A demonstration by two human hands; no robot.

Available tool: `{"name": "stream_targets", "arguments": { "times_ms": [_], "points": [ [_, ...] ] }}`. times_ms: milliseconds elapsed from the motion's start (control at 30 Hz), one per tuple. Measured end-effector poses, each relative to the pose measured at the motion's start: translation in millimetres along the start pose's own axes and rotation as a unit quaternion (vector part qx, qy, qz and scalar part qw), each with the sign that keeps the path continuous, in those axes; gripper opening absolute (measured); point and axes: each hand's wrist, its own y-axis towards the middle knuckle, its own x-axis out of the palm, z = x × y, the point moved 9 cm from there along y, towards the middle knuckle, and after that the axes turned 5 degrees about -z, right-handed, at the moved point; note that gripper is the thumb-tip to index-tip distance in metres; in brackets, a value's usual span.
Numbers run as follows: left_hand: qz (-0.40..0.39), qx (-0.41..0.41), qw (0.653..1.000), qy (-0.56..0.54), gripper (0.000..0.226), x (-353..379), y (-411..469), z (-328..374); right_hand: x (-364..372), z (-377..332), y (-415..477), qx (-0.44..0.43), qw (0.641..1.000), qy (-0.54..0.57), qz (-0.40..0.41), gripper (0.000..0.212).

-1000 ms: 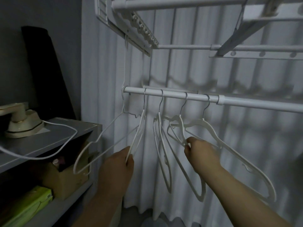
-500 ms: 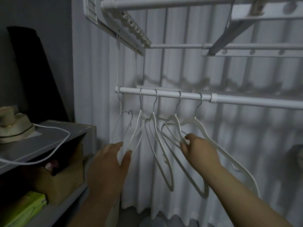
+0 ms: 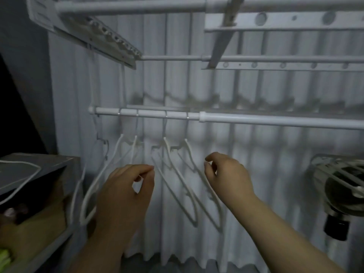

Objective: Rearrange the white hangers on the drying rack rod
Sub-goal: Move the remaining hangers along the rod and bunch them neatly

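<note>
Several white hangers hang side by side at the left end of the white rack rod (image 3: 256,119). The leftmost plastic hanger (image 3: 116,148) slopes down to the left, and two more hangers (image 3: 177,174) hang in the middle. My left hand (image 3: 126,194) is below the rod in front of the left hangers, fingers curled with thumb and forefinger close together, and I see nothing between them. My right hand (image 3: 228,176) hovers in front of the rightmost hanger (image 3: 190,154), loosely curled and holding nothing.
A white curtain (image 3: 275,174) hangs behind the rack. Upper rack bars (image 3: 177,5) run overhead. A grey shelf (image 3: 43,164) with a white cable (image 3: 21,168) stands at the left, with a cardboard box (image 3: 39,223) under it. A fan (image 3: 340,190) sits at the right.
Both hands have let go of the hangers they held and drawn back a little. The hangers now hang straight and evenly. The camera has come closer and turned right.
</note>
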Motion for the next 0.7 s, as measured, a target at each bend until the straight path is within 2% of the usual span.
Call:
{"name": "stream_targets", "arguments": {
  "times_ms": [133, 267, 333, 500, 600, 700],
  "points": [
    [0.026, -0.042, 0.998, -0.038, 0.017, 44, -6, 25, -19, 58, -17, 0.01, 0.999, 0.033, -0.019, 0.025],
    [0.027, -0.181, 0.983, -0.012, 0.048, 81, -15, 19, -6, 92, -26, 0.001, 0.99, 0.1, -0.096, 0.025],
    [0.028, -0.233, 0.972, 0.03, 0.055, 89, -23, 19, 6, 94, -32, -0.021, 0.98, 0.136, -0.142, 0.027],
    [-0.025, -0.312, 0.946, 0.083, 0.05, 101, -38, 9, 28, 74, -36, -0.06, 0.95, 0.234, -0.2, 0.028],
    [-0.053, -0.333, 0.939, 0.063, 0.042, 104, -39, 2, 45, 61, -35, -0.024, 0.919, 0.31, -0.243, 0.029],
    [-0.049, -0.353, 0.935, -0.006, 0.042, 107, -39, -9, 60, 49, -31, 0.034, 0.886, 0.38, -0.264, 0.031]
  ]
}}
